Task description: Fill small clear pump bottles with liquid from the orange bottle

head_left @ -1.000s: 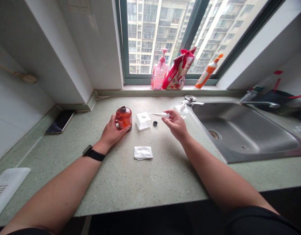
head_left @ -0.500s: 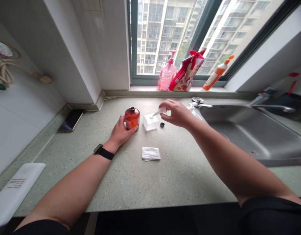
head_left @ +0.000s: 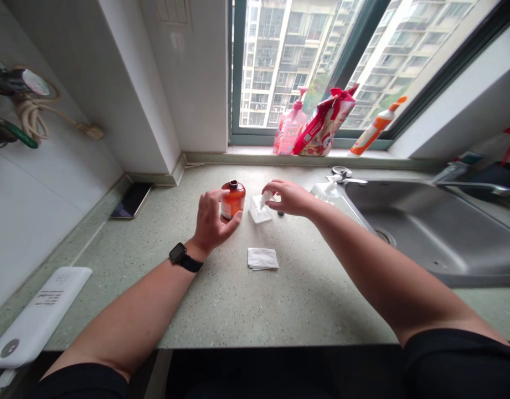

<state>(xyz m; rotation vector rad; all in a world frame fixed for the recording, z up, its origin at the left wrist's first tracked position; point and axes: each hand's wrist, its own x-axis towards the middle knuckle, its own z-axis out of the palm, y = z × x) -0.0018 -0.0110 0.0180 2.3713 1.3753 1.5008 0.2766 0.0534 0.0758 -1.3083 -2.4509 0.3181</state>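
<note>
My left hand is open beside an amber bottle, which stands upright and uncapped. Its thumb and fingers are spread around the near left side; whether they touch the glass I cannot tell. A small translucent funnel is pinched in my right hand, its narrow end down at the top of a clear square bottle. My fingers partly hide the funnel. Just right of the square bottle lies a small black cap. Nearer to me is a folded white tissue.
A clear pump top lies near the steel sink on the right. A phone and a white power bank are on the left of the counter. A pink pump bottle, red bag and orange-white bottle line the windowsill.
My left hand has loosened from the amber bottle, its fingers spreading. My right hand has tipped the funnel more upright over the square bottle's opening. The camera view has shifted slightly.
</note>
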